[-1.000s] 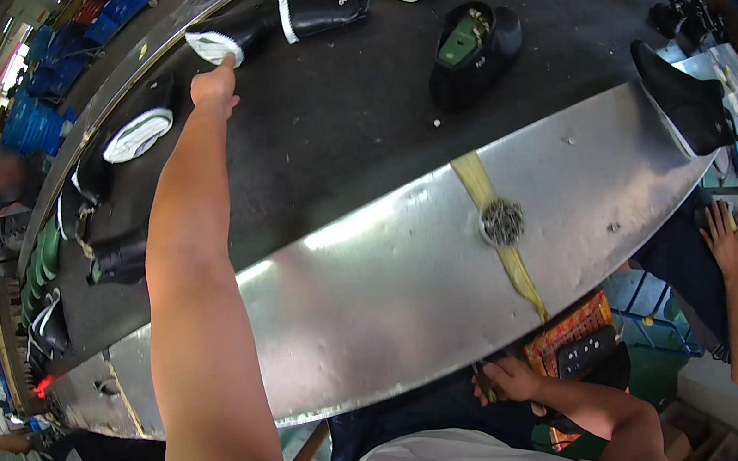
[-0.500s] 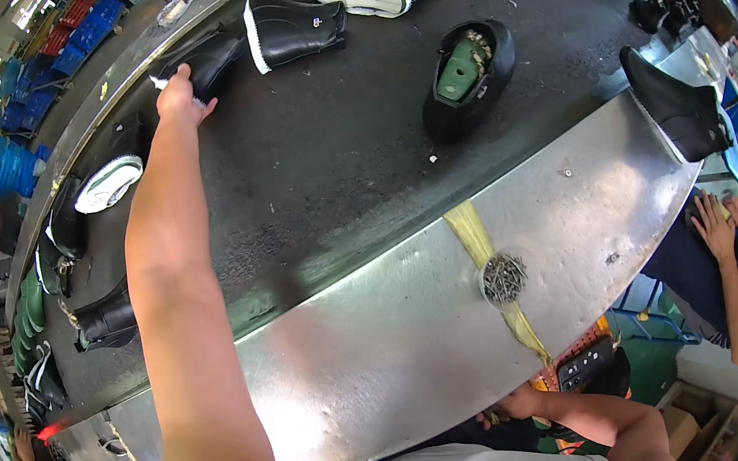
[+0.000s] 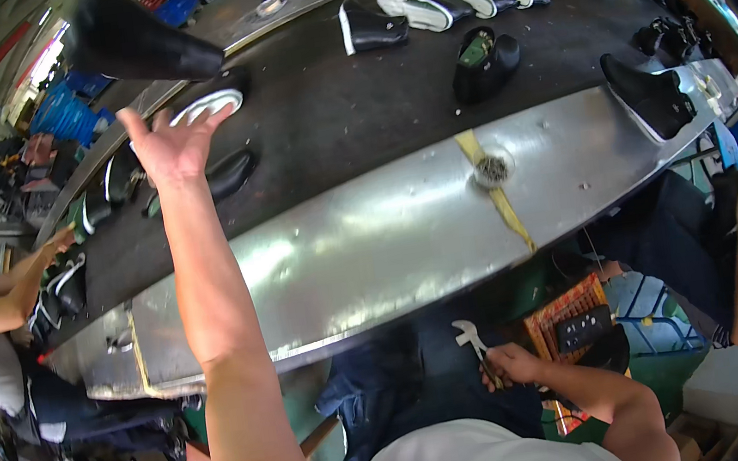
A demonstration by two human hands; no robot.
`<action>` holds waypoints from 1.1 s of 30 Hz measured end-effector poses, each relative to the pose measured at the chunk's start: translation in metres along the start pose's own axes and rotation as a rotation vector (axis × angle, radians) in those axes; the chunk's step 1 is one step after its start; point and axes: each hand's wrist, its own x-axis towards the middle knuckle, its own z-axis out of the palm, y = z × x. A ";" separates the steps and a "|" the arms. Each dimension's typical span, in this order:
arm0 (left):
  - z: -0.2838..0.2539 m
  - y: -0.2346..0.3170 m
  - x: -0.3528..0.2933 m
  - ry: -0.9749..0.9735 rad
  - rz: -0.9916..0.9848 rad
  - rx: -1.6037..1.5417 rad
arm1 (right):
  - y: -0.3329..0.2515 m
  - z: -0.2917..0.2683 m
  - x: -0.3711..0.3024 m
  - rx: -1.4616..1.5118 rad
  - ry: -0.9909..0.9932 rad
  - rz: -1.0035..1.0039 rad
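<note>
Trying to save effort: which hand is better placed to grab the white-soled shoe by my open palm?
Likely left: the left grip is open and empty, beside the white-soled shoe. The right grip is farther off, holding a metal tool.

A black boot [image 3: 137, 39], blurred, tilted in midair just past your spread left hand [image 3: 176, 151], apart from it, narrow end slanting down rightward, a metal hand tool [image 3: 475, 343] gripped in your right hand [image 3: 514, 365], head angled up leftward
</note>
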 end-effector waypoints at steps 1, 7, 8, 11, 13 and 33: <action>-0.010 0.007 -0.024 -0.354 -0.150 -0.139 | 0.011 0.003 -0.004 -0.001 0.024 0.003; -0.094 0.021 -0.210 -0.810 -0.053 0.010 | 0.050 0.016 -0.027 0.042 0.124 -0.061; -0.121 0.016 -0.237 -0.733 -0.080 0.096 | 0.054 0.016 -0.030 0.070 0.133 -0.076; -0.184 -0.017 -0.320 -0.525 -0.076 0.704 | 0.061 0.024 -0.035 0.114 0.224 -0.102; -0.229 -0.053 -0.358 -0.693 -0.041 0.805 | 0.064 0.031 -0.038 0.147 0.265 -0.101; -0.269 -0.230 -0.316 -0.779 0.388 2.016 | 0.044 0.041 -0.054 0.144 0.313 -0.155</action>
